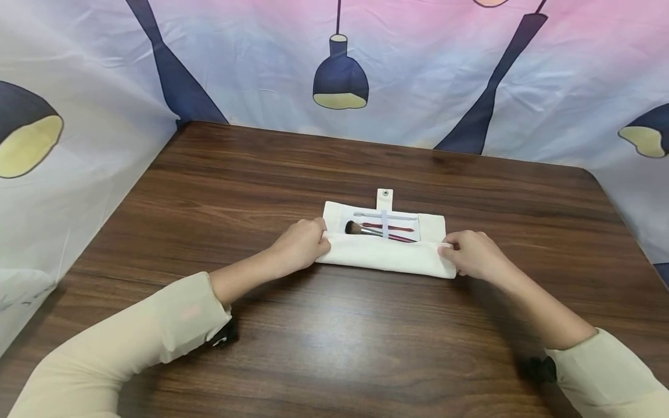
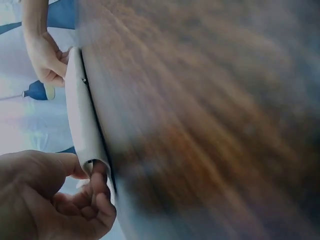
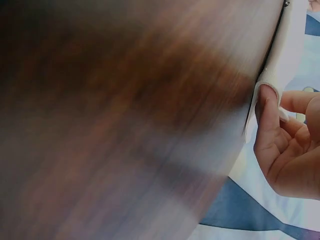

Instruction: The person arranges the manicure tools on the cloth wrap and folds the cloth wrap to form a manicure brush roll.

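Note:
A cream fabric brush roll (image 1: 384, 253) lies on the table with its near part folded over toward the back. My left hand (image 1: 304, 246) pinches the folded layer at its left end, and my right hand (image 1: 473, 254) pinches it at the right end. In both wrist views a finger sits inside the curled edge of the fold. Above the fold, a makeup brush (image 1: 353, 227), a thin red tool (image 1: 389, 227) and a silvery stick (image 1: 384, 216) lie under a pale elastic strap (image 1: 384, 223). The fold covers part of the makeup brush.
A strap tab (image 1: 384, 199) with a metal snap points away at the roll's far edge. The dark wood table (image 1: 334, 331) extends on all sides, its back edge against a cloth backdrop (image 1: 272, 64) printed with lamps.

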### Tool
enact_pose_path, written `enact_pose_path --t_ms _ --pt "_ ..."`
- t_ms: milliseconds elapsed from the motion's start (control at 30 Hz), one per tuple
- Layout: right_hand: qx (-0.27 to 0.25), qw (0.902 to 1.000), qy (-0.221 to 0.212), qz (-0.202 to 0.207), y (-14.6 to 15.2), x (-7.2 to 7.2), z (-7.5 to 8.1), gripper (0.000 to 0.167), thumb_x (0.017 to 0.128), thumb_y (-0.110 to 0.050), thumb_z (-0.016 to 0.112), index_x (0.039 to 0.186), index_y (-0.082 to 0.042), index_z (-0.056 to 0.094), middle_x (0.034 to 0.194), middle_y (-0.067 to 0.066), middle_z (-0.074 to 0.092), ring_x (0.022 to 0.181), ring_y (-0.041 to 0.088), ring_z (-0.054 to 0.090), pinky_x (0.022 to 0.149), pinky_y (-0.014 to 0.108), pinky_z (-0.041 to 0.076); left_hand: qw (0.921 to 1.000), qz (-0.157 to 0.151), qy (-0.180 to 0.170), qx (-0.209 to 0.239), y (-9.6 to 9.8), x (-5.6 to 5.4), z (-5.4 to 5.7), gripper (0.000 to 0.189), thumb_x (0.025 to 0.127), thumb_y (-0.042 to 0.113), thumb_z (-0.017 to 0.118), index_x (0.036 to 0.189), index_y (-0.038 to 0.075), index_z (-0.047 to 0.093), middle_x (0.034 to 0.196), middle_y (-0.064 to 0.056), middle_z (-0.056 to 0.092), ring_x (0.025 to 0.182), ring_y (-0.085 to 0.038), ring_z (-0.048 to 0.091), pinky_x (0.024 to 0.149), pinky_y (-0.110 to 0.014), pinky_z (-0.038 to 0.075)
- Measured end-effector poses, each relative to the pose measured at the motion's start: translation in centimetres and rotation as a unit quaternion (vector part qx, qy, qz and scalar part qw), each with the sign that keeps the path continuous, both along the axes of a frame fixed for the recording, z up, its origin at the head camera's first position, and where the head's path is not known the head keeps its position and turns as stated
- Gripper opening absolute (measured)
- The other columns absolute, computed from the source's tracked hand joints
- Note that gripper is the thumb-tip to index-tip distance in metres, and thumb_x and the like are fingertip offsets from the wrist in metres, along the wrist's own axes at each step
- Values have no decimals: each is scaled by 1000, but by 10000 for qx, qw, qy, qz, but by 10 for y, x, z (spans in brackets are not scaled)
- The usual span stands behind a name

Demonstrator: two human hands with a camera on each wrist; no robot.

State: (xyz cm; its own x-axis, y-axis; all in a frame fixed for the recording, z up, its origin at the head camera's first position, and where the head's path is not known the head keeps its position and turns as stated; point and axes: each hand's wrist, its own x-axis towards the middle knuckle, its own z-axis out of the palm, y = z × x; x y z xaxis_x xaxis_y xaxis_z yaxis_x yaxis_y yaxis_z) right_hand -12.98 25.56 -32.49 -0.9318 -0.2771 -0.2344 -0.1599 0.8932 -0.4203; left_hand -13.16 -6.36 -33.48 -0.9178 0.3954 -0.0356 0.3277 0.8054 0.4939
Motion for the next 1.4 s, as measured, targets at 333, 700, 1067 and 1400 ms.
enact_pose_path --t_ms 333,700,1067,1400 --pt "121 9999 30 33 -5 -2 0 24 90 -15 56 100 5 64 60 0 57 47 12 55 48 29 42 9305 -1997 2853 -1136 14 11 4 26 80 -6 59 105 3 60 95 -7 57 83 -23 51 65 -32 42" --pt "182 9983 510 193 -4 3 0 24 88 -12 59 107 3 60 70 6 59 59 19 55 54 34 42 9269 -2512 2503 -1229 19 20 3 18 77 -4 60 94 4 62 92 -4 59 86 -20 55 72 -31 47" --pt "821 9130 3506 1918 -5 36 2 37 66 -6 78 100 -2 63 98 12 59 88 33 53 66 47 41 9239 -2556 2493 -1378 21 20 3 14 76 -5 61 86 5 60 86 -3 56 82 -20 54 66 -31 47" --pt "984 9300 2839 2117 -12 50 -8 55 70 -13 79 117 2 54 110 16 56 95 32 56 77 44 47 9221 -2559 2612 -1265 21 18 3 13 75 -5 60 83 5 59 83 -4 56 79 -21 54 64 -31 46"
